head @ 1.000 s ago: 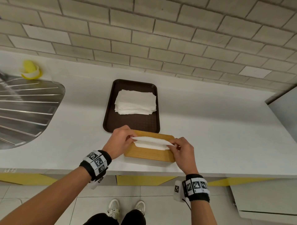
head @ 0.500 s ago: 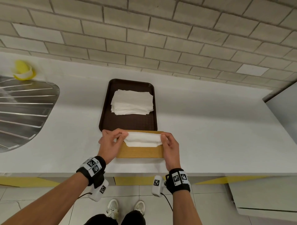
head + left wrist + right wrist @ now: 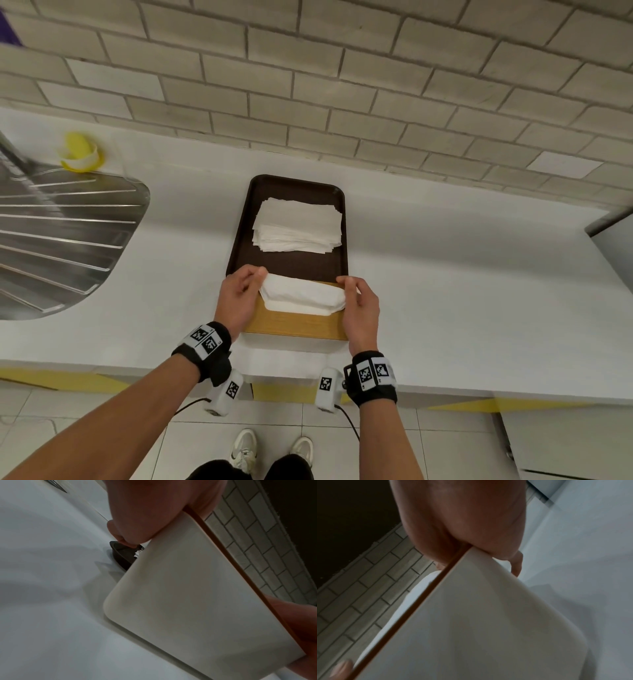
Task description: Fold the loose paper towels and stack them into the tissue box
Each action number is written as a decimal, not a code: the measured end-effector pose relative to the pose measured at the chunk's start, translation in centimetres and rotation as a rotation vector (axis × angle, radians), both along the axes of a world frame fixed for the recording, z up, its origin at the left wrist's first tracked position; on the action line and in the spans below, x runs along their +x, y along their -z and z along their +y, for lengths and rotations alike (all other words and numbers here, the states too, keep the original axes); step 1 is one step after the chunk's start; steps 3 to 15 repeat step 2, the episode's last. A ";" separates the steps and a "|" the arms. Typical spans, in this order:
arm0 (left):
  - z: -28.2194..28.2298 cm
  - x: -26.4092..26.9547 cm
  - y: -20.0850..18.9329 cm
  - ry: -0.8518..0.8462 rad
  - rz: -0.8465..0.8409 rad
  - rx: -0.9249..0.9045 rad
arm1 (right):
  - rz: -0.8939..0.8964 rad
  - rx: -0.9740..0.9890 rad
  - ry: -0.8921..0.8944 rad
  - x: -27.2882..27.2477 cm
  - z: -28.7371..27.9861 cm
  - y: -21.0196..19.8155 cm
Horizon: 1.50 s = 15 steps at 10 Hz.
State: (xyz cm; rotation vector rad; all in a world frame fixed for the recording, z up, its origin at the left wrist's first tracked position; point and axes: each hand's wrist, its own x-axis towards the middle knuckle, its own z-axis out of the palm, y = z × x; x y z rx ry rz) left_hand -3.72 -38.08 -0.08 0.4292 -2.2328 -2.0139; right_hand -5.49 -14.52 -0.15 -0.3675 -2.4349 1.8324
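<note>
A tissue box [image 3: 294,325] with a wooden lid and white sides stands at the counter's front edge. A folded white paper towel [image 3: 301,296] bulges out of the lid's slot. My left hand [image 3: 248,282] grips the box's left end, its thumb at the towel's left tip. My right hand [image 3: 349,286] grips the right end, fingers curled over the lid by the towel. The left wrist view shows the box's white side [image 3: 188,595]; the right wrist view shows the other white side [image 3: 479,622]. Behind the box, a stack of loose paper towels [image 3: 298,226] lies on a dark brown tray [image 3: 245,222].
A steel sink drainboard [image 3: 61,240] takes up the counter's left, with a yellow object [image 3: 80,152] at the wall behind it. White counter [image 3: 462,291] stretches to the right, a grey appliance corner [image 3: 613,240] at its far end. A brick wall backs the counter.
The box has turned square to the counter edge. Both hands slid out to its two ends, and the flat towel across the lid is now bunched into the slot.
</note>
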 end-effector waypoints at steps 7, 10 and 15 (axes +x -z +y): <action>-3.5 0.7 -3.8 -0.063 0.147 -0.089 | 0.189 -0.020 0.216 -0.3 2.5 -3.6; -3.5 0.7 -3.8 -0.063 0.147 -0.089 | 0.189 -0.020 0.216 -0.3 2.5 -3.6; -3.5 0.7 -3.8 -0.063 0.147 -0.089 | 0.189 -0.020 0.216 -0.3 2.5 -3.6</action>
